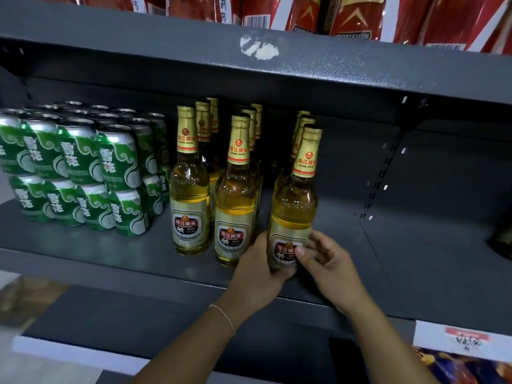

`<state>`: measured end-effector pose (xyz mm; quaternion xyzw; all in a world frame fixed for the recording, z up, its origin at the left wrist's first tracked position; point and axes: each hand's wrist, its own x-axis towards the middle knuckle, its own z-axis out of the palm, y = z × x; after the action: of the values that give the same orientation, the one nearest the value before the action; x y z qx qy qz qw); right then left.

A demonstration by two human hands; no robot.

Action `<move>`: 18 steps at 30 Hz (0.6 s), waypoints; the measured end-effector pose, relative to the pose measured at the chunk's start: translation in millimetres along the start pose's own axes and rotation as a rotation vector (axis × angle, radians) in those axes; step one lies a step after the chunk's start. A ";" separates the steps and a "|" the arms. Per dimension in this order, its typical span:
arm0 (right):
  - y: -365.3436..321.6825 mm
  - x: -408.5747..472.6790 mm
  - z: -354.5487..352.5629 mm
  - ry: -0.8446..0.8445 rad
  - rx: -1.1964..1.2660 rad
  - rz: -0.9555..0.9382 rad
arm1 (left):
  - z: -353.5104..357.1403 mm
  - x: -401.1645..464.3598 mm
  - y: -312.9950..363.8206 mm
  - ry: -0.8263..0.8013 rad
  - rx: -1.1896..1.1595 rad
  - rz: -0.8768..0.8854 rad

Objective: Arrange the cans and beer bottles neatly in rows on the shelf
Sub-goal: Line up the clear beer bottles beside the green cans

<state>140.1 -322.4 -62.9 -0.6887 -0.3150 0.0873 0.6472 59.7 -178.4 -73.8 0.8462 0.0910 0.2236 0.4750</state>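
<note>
Both hands on the front bottle of the right-hand row, grey shelf.

The grey shelf (415, 245) carries green cans (80, 167) stacked two high at left, then three rows of beer bottles (191, 184); red packets (346, 15) stand above. The front right bottle (293, 206) stands upright near the edge, just beside its neighbour. The left hand (257, 273) wraps its base; the right hand (327, 261) pinches the label, fingers curled.

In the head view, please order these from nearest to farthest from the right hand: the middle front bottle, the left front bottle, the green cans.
From the right hand:
1. Middle front bottle, just to its left.
2. Left front bottle, further left.
3. Green cans, stacked at the shelf's far left.
</note>
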 end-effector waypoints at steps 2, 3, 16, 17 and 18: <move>0.6 0.3 2.0 0.009 -0.007 -0.008 | 0.5 0.7 -1.1 0.010 0.010 0.006; 0.1 0.5 2.5 0.004 -0.007 -0.005 | 1.0 0.9 -2.4 0.018 0.017 0.008; 15.2 55.0 -17.4 -0.087 -0.218 0.163 | 4.2 0.7 -6.6 0.039 0.023 0.029; 15.0 56.4 -14.0 -0.087 -0.233 0.148 | 4.6 1.2 -5.6 0.038 0.017 0.022; 15.2 57.7 -11.0 -0.073 -0.244 0.142 | 5.4 1.4 -4.8 0.041 0.012 0.015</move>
<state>196.2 -299.5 -59.0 -0.7790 -0.2973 0.1190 0.5391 63.7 -179.4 -79.9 0.8450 0.0958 0.2440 0.4661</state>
